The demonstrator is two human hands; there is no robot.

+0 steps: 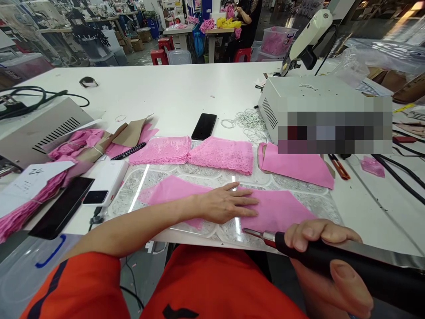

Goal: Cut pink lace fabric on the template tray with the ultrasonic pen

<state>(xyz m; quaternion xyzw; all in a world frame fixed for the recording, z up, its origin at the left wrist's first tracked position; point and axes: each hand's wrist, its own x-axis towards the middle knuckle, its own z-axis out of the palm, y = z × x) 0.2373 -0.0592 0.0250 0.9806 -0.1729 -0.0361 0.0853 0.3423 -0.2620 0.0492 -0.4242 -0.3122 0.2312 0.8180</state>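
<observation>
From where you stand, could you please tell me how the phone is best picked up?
I would grip the phone across its middle, by both long edges, coming straight down from above. It lies flat on the table, so its thin edges offer the surest grip. Its near end sits close to the pink lace, which makes a slide in from that side look awkward.

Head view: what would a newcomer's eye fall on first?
Probably the large black-handled tool in the right hand, lower right, its thin metal tip pointing toward the left hand, which lies spread over bright pink fabric at the near edge. Next, likely the vivid orange-red clothing at bottom centre, then the pale box at right, its front pixelated.
</observation>
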